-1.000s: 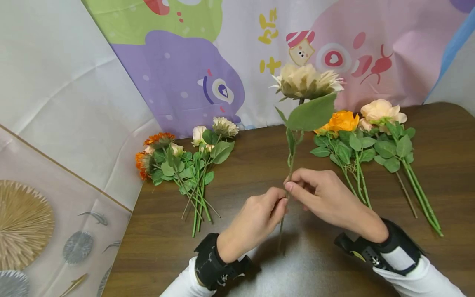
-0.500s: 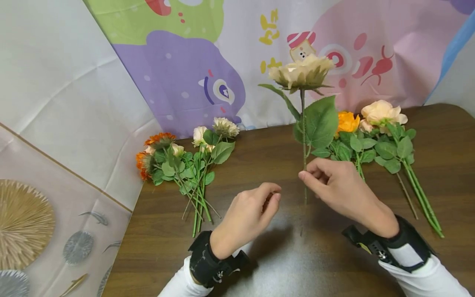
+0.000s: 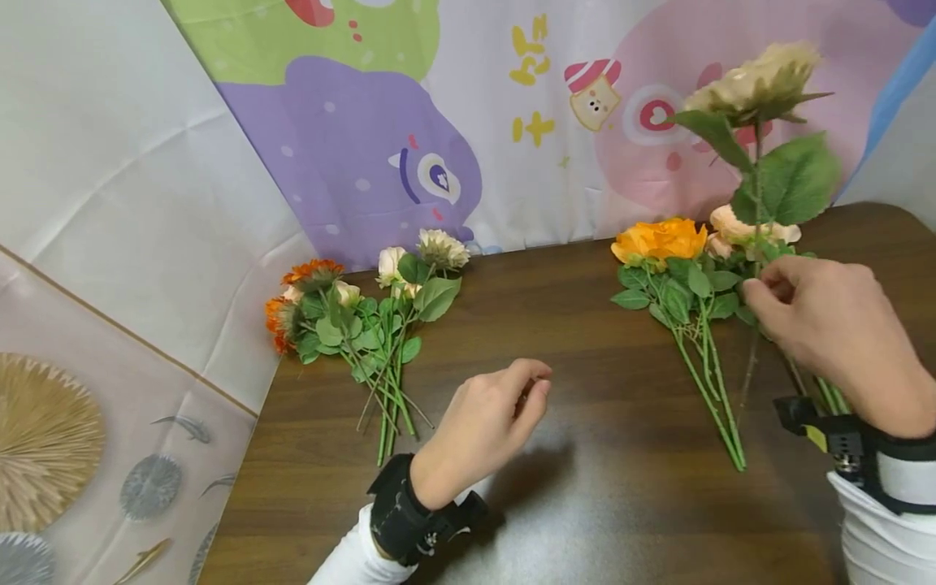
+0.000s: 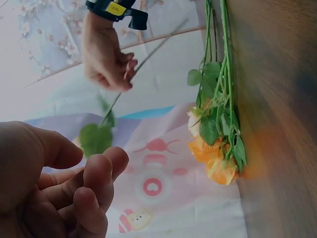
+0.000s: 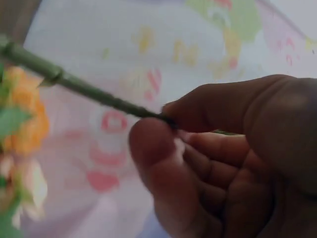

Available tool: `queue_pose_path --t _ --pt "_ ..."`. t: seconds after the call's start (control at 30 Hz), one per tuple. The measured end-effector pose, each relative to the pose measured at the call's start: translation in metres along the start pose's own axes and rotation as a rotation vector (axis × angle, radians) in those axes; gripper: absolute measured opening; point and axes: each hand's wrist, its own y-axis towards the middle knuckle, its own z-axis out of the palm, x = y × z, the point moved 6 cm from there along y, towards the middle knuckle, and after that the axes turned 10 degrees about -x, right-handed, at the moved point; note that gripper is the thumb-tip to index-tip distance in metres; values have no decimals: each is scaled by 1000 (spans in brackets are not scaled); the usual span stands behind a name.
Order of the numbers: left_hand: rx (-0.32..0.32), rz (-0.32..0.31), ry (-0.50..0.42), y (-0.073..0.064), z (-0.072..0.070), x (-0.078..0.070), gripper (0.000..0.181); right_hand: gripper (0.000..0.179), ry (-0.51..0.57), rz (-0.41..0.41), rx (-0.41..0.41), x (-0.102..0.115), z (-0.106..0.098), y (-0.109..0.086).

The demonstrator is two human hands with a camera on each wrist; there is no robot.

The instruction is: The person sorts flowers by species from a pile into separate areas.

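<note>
A cream artificial flower (image 3: 764, 85) with large green leaves stands upright in the air at the right, its stem pinched between thumb and fingertips of my right hand (image 3: 841, 325). In the right wrist view that green stem (image 5: 86, 89) runs out between thumb and finger. My left hand (image 3: 483, 426) hovers over the middle of the table, fingers loosely curled around nothing. The left wrist view confirms a gap between its thumb and fingers (image 4: 101, 168). Behind the held flower lies a peach flower (image 3: 749, 227), partly hidden by my right hand and the leaves.
Orange flowers (image 3: 661, 241) with green stems lie right of centre on the brown table (image 3: 512, 317). At the left is a pile of orange flowers (image 3: 314, 274) and cream flowers (image 3: 444, 250), stems crossed. A printed cloth (image 3: 504, 187) hangs behind the table.
My left hand has let go of the flower's stem and drawn slightly left. My right hand has carried the flower to the right and up, over the peach flower.
</note>
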Motion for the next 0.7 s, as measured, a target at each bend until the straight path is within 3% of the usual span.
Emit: queue_pose_path --t 0.17,0.3,0.5,0.6,0.7 --pt "1 -5 16 1 0 0 18 24 -92 143 43 -37 -7 2" --pt "5 -11 26 1 0 1 19 25 -75 141 76 -38 -4 2" --pt "1 -11 29 1 -1 0 19 19 85 -26 133 9 22 -2" --pt "-5 -4 31 1 -1 -1 18 15 173 -88 203 38 50 -11" --pt "-3 -7 29 1 -1 0 18 16 268 -87 301 60 84 -22"
